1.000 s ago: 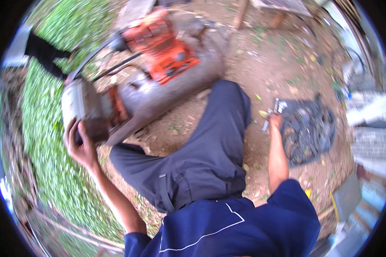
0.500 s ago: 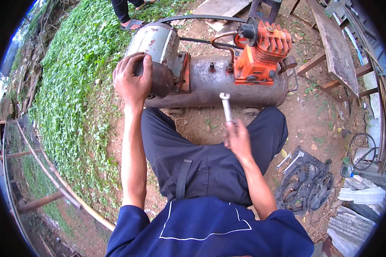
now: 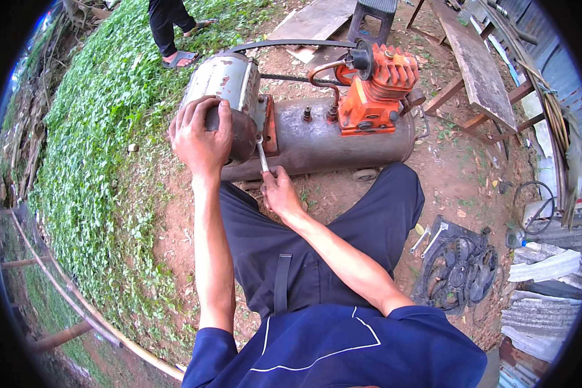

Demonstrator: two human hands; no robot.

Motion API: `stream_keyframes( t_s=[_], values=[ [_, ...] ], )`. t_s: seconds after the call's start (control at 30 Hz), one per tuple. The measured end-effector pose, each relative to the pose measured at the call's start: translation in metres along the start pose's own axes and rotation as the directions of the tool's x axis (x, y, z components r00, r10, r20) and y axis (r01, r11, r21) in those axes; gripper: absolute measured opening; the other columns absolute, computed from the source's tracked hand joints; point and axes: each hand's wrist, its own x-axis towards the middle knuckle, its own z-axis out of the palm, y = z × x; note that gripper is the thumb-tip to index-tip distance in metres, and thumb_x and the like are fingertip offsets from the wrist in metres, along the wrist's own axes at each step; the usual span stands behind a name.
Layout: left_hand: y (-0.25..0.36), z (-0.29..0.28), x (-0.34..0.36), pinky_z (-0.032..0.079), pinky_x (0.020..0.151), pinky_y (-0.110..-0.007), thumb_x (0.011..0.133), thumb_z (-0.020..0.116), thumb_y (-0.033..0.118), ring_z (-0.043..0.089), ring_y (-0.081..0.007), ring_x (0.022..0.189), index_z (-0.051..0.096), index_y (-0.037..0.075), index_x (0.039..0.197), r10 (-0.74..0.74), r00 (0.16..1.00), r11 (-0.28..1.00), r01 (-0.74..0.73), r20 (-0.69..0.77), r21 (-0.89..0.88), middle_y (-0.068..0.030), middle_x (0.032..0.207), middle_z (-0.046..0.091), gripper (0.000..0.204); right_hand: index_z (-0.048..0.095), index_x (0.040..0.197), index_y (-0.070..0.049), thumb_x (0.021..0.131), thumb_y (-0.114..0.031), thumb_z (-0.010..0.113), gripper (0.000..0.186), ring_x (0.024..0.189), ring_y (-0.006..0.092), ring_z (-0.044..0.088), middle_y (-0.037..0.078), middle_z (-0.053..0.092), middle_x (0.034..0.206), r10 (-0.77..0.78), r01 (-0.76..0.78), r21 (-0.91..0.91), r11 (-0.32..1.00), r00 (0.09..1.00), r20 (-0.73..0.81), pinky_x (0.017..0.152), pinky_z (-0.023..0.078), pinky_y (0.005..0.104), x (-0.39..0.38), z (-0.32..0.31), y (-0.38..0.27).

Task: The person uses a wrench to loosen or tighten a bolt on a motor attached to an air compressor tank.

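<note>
A grey tank carried the grey motor on its orange mount. The left grip lay spread over the motor's dark end; the right grip was clamped on a wrench, its head just beside that mount.

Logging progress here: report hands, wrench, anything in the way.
Left hand on motor's end cap. Right hand gripping wrench. Wrench head by orange bracket, end cap close alongside.
</note>
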Motion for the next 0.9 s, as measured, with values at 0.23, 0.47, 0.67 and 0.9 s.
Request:
stream_keyframes(
  t_s=[0.23,0.47,0.67,0.9],
  values=[
    [0.002,-0.001,0.0,0.044,0.089,-0.035,0.086,0.069,0.03,0.066,-0.0223,0.096,0.072,0.012,0.089,-0.011,1.0,1.0,0.011,0.029,-0.003,-0.0012,0.096,0.072,0.018,0.041,0.105,-0.005,0.104,-0.024,0.043,0.018,0.039,0.0128,0.045,0.003,0.048,0.066,0.091,-0.089,0.143,0.986,0.996,-0.002,0.033,0.034,0.0285,0.002,0.026,-0.008],
    [0.004,0.0,0.0,0.045,0.088,-0.035,0.086,0.069,0.029,0.066,-0.0229,0.094,0.072,0.011,0.088,-0.003,1.0,1.0,0.003,0.025,0.015,-0.002,0.095,0.072,0.018,0.045,0.117,-0.008,0.106,-0.023,0.038,0.02,0.043,0.0106,0.04,0.001,0.046,0.069,0.205,-0.215,0.402,0.89,0.976,0.069,0.038,0.031,0.027,0.005,0.035,-0.015],
    [0.005,-0.001,0.0,0.045,0.088,-0.035,0.087,0.068,0.029,0.066,-0.0233,0.094,0.072,0.011,0.088,0.005,1.0,1.0,-0.006,0.029,0.023,-0.0018,0.096,0.072,0.018,0.049,0.11,-0.011,0.106,-0.029,0.038,0.021,0.046,0.0067,0.03,-0.002,0.04,0.067,0.25,-0.3,0.507,0.808,0.954,0.167,0.041,0.026,0.0246,0.005,0.026,-0.022],
    [0.003,-0.002,0.001,0.045,0.088,-0.036,0.087,0.068,0.027,0.065,-0.0232,0.095,0.072,0.011,0.089,0.013,0.999,1.0,-0.014,0.048,0.014,-0.0015,0.097,0.071,0.017,0.048,0.093,-0.01,0.106,-0.041,0.034,0.036,0.045,0.0066,0.025,-0.005,0.031,0.06,0.298,-0.462,0.505,0.729,0.878,0.374,0.042,0.022,0.0253,0.015,0.011,-0.021]
  ],
)
